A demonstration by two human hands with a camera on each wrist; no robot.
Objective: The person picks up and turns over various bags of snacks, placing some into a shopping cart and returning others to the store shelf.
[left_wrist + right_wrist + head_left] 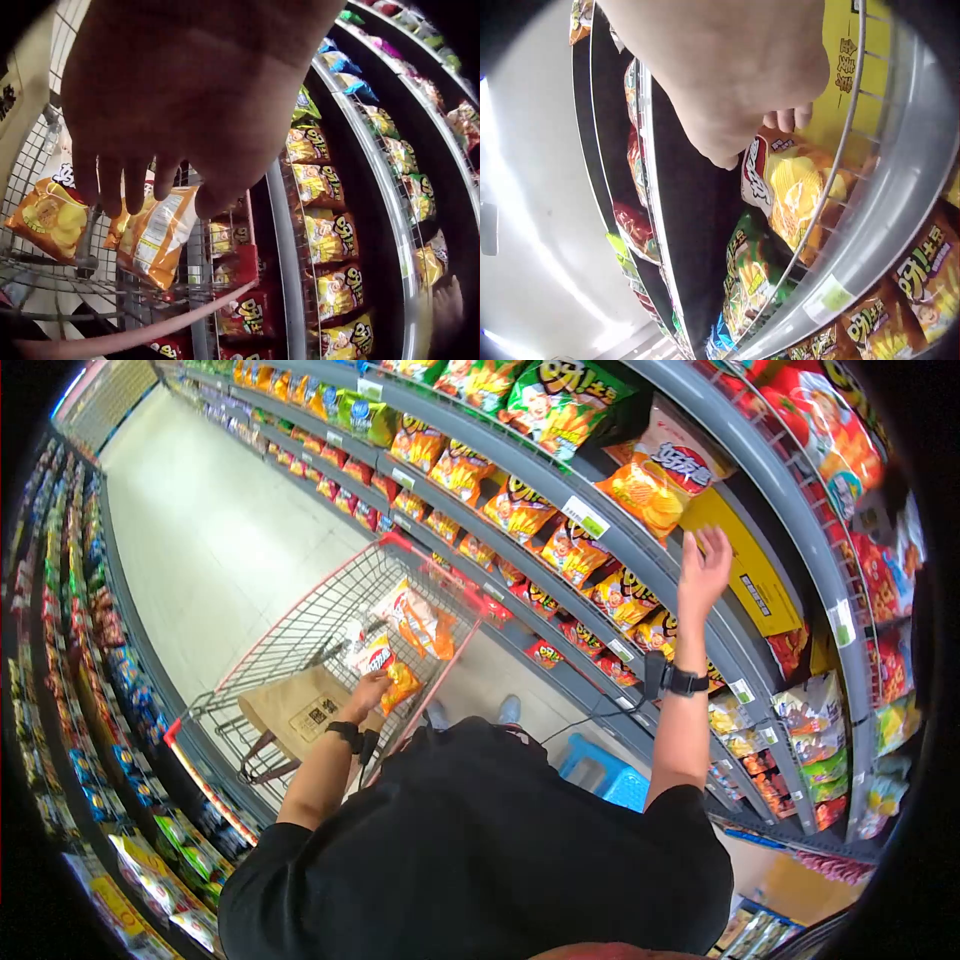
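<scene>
My left hand (368, 688) reaches down into a red wire shopping cart (300, 605), at the edge of an orange chip bag (392, 672). From the left wrist its fingers (112, 199) hang straight and loose above the bags (157, 232), pinching nothing. My right hand (705, 560) is raised to an upper shelf with fingers spread. It is just below an orange-and-white chip bag (655, 475) and holds nothing. The right wrist view shows its fingertips (784, 118) close above that bag (795, 195), behind the wire shelf front.
A brown paper bag (300, 710) and another chip bag (415, 620) lie in the cart. Snack shelves (560, 550) run along the right and more along the left (70, 640). A blue stool (605, 775) stands by my feet. The pale aisle floor (200, 530) stretches ahead.
</scene>
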